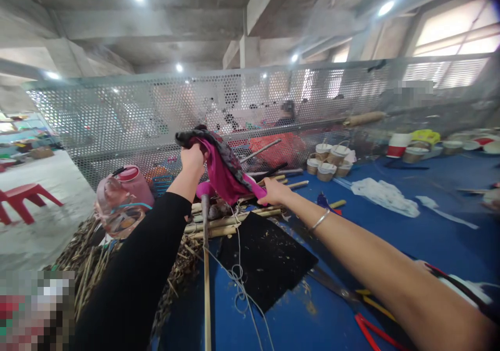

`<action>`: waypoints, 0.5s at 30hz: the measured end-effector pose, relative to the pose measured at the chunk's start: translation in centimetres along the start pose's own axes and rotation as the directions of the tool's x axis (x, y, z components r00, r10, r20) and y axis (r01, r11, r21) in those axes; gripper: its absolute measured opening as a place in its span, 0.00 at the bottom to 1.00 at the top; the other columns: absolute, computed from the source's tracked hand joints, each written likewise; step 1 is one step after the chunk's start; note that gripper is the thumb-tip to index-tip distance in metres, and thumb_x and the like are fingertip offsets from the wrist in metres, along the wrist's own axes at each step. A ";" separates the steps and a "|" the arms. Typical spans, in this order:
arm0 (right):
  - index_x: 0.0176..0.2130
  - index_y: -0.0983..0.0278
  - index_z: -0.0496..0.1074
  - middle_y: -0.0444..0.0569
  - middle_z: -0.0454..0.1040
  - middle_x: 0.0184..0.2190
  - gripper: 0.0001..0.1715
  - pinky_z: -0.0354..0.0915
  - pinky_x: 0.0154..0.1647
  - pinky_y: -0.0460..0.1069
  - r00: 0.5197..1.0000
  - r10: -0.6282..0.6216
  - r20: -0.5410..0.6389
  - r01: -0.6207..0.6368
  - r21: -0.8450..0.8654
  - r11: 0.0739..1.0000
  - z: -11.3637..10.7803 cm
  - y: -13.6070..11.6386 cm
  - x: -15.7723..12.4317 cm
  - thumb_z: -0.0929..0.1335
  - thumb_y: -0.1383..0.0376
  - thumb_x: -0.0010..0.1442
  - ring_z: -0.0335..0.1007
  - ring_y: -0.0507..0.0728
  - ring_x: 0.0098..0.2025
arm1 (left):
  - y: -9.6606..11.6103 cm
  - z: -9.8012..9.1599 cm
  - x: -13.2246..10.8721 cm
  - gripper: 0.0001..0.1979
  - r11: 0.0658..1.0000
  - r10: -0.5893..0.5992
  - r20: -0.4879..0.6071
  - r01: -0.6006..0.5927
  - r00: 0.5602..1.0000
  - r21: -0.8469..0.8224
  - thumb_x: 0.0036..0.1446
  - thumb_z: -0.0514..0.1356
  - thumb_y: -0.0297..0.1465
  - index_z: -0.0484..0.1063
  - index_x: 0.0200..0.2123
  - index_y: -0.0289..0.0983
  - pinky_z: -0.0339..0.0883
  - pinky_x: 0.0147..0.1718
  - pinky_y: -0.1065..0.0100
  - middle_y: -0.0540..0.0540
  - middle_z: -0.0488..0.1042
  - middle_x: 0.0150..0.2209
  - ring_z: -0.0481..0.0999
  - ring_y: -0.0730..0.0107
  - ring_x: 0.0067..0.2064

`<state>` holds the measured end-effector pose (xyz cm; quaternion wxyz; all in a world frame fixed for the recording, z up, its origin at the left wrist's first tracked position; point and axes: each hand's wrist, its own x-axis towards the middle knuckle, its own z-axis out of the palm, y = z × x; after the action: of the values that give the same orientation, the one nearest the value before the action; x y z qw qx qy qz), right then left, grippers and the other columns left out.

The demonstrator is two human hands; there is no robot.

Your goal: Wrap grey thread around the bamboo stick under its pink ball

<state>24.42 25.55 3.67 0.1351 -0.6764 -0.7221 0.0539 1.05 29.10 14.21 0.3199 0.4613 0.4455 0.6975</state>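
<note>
Between my two hands hangs a magenta cloth garment (223, 176) with a dark patterned side, raised above the blue table (182, 314). My left hand (192, 162) is closed on its upper left edge. At its lower right corner, the fingers of my right hand (276, 191) pinch the fabric. Underneath lie several cut bamboo sticks (219, 232), partly hidden by the cloth. A long thin stick (207, 288) runs towards me, with loose grey cord (239, 277) beside it. Black sheets (269, 260) lie below my right hand.
Large scissors (346, 295) with red and yellow handles lie under my right forearm. A pink jug (136, 184) and dry twigs (88, 267) are at left. White-topped pots (326, 171) and a white plastic bag (385, 196) sit right. A perforated metal panel (172, 103) spans the back.
</note>
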 end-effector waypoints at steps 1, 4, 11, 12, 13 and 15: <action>0.45 0.67 0.65 0.60 0.70 0.44 0.36 0.62 0.41 0.53 0.999 0.004 0.044 -0.003 -0.021 1.000 1.0 0.8 0.2 0.74 0.56 0.38 0.68 0.65 0.45 | 0.7 0.0 0.1 0.14 1.000 0.020 0.025 -0.021 0.999 0.018 0.62 0.45 0.37 0.59 0.46 0.36 0.62 0.34 0.68 0.51 0.69 0.31 0.68 0.77 0.36; 0.38 0.65 0.70 0.54 0.74 0.39 0.21 0.62 0.39 0.49 0.996 -0.045 0.082 0.045 0.008 0.999 2.7 2.4 1.0 0.72 0.60 0.43 0.70 0.62 0.42 | 2.3 -0.1 0.1 0.18 0.998 0.057 0.051 -0.058 0.997 0.020 0.63 0.42 0.41 0.57 0.49 0.36 0.62 0.35 0.69 0.51 0.69 0.32 0.68 0.79 0.38; 0.37 0.66 0.71 0.55 0.75 0.38 0.10 0.62 0.40 0.48 0.998 0.061 -0.034 -0.057 0.117 0.992 1.0 2.9 1.9 0.64 0.68 0.53 0.70 0.58 0.43 | 2.9 0.1 -0.5 0.11 0.976 0.051 -0.020 -0.054 0.998 -0.212 0.58 0.51 0.31 0.59 0.45 0.37 0.66 0.34 0.70 0.51 0.70 0.33 0.71 0.78 0.35; 0.43 0.66 0.69 0.54 0.74 0.40 0.15 0.63 0.40 0.47 0.998 0.047 -0.039 -0.038 0.196 0.980 0.4 2.4 1.6 0.64 0.69 0.53 0.70 0.57 0.43 | 2.7 0.4 -0.8 0.11 0.975 0.042 -0.018 -0.045 0.999 -0.218 0.57 0.52 0.30 0.60 0.44 0.37 0.66 0.33 0.70 0.51 0.70 0.32 0.71 0.77 0.33; 0.49 0.65 0.65 0.54 0.73 0.43 0.22 0.64 0.39 0.47 0.999 0.004 -0.040 0.009 0.324 0.946 -0.1 1.5 1.2 0.65 0.69 0.52 0.70 0.56 0.42 | 2.5 0.9 -1.3 0.10 0.974 0.028 -0.004 -0.028 1.000 -0.223 0.55 0.53 0.28 0.61 0.43 0.37 0.67 0.33 0.70 0.51 0.70 0.31 0.72 0.76 0.32; 0.57 0.60 0.54 0.51 0.68 0.50 0.34 0.67 0.36 0.47 0.985 -0.155 -0.070 0.163 0.650 0.742 -1.3 -0.7 0.2 0.66 0.65 0.52 0.70 0.54 0.42 | 2.2 1.9 -2.8 0.09 0.979 -0.003 0.095 0.022 0.995 -0.203 0.52 0.54 0.26 0.64 0.39 0.36 0.67 0.32 0.68 0.49 0.71 0.29 0.72 0.73 0.30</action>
<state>24.05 25.53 5.10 0.3709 -0.5229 -0.7119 0.2868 3.75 26.44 15.53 0.3905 0.4556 0.3590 0.7149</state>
